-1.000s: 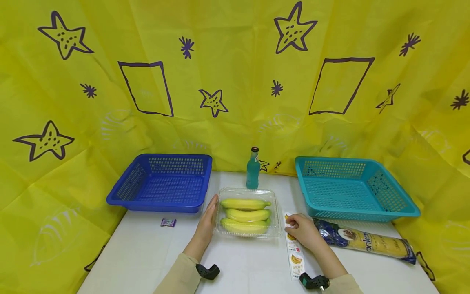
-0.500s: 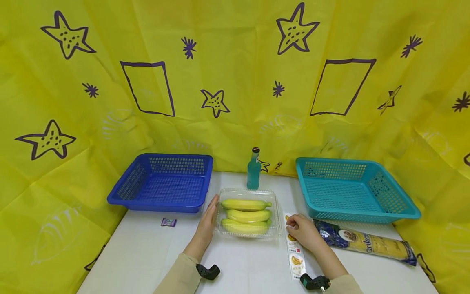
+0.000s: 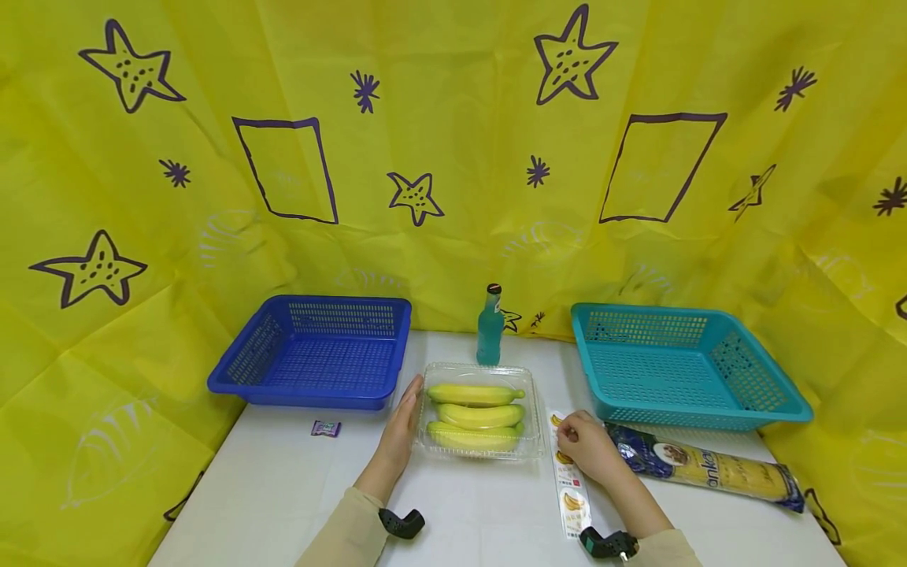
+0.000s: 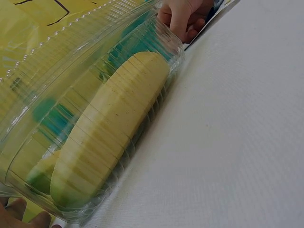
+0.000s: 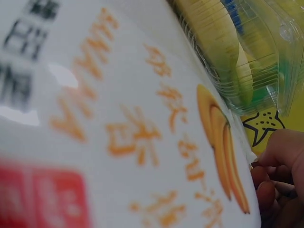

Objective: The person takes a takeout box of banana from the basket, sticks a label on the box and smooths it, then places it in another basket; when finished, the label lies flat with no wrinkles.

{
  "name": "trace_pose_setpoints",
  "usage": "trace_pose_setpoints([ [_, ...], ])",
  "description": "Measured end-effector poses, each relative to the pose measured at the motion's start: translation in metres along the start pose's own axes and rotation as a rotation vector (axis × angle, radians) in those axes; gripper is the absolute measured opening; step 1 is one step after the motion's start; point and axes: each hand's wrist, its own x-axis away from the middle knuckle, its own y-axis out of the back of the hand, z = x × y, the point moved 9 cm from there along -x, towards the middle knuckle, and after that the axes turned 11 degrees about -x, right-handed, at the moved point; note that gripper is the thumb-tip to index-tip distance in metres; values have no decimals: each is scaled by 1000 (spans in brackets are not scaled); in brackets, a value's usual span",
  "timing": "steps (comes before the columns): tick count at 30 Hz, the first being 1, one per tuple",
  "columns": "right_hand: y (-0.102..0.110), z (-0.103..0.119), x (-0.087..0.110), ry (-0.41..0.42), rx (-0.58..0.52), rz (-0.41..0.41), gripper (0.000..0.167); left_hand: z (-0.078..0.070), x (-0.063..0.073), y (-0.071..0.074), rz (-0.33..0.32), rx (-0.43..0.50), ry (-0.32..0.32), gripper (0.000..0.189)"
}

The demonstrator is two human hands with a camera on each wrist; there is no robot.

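A clear lidded plastic container holding yellow-green bananas sits mid-table in the head view. Along its left side rests my left hand, fingers fairly straight against the wall; in the left wrist view only a few of its fingertips show at the bottom left corner. To the container's right lies a long white strip of banana stickers, printed with bananas and lettering. My right hand is over the strip's upper part, thumb and fingers pinching its edge, as the right wrist view also shows. The fingers hide some of the strip.
A blue basket stands back left and a teal basket back right. Behind the container is a bottle of blue-green drink. A long pack of pasta lies right of my right hand. A small purple packet lies left.
My right hand has shifted very slightly to the right, its fingertips still at the sticker strip. The left hand and container stay in place.
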Motion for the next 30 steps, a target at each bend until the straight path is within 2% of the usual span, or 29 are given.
trace_pose_setpoints([
  [10, 4, -2, -2, 21, 7, -36, 7, 0, -1, 0, 0, 9, -5, 67],
  [16, 2, -6, -1, -9, -50, -21, 8, 0, -2, 1, -8, 3, -6, 66],
  [22, 0, -7, -2, -38, -72, -10, 2, 0, -3, 1, -11, 18, -10, 66],
  [26, -2, -6, -3, -34, -65, 2, 6, 0, -3, 1, -1, 26, -10, 66],
  [30, -2, -2, -2, -12, -47, 24, 21, -1, -3, 1, 3, 26, -13, 66],
])
